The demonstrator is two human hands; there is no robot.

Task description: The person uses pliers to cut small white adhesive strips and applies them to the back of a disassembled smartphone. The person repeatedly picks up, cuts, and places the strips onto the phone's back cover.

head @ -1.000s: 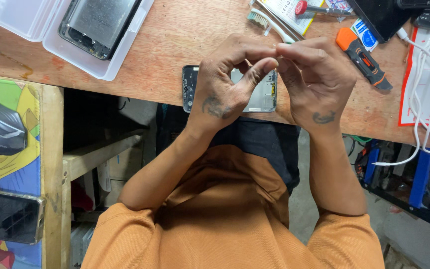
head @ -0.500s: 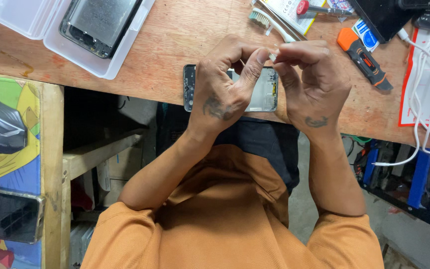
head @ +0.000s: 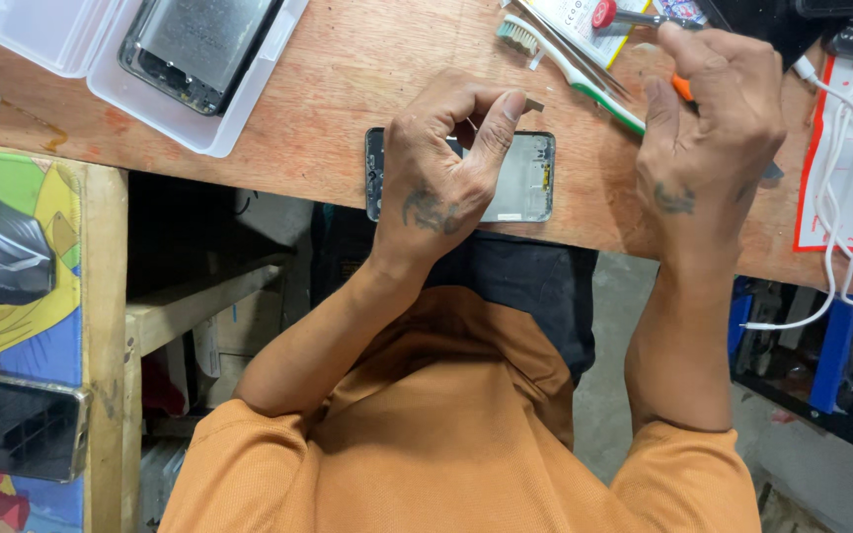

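Observation:
An opened phone body [head: 525, 183] with a pale inner plate lies at the near edge of the wooden bench [head: 328, 109]. My left hand [head: 431, 168] rests over its left half, thumb and forefinger pinched on a small tan piece [head: 533, 103] above the phone. My right hand [head: 713, 118] is off to the right, away from the phone, with its fingers curled over an orange-handled tool [head: 681, 89]. The tool's grey tip [head: 772, 173] pokes out beside the wrist. Whether the hand grips the tool is hidden.
A clear plastic box [head: 239, 118] holding another phone part sits at back left. A white-green toothbrush [head: 575, 69], tweezers and a red-handled screwdriver [head: 604, 12] lie behind the phone. White cables [head: 841, 197] run at the right. A side table [head: 101, 296] at left carries a dark phone [head: 12, 424].
The hands were together over the phone. My right hand has moved away to the right onto the orange-handled tool, and my left hand stays over the phone with the small piece pinched.

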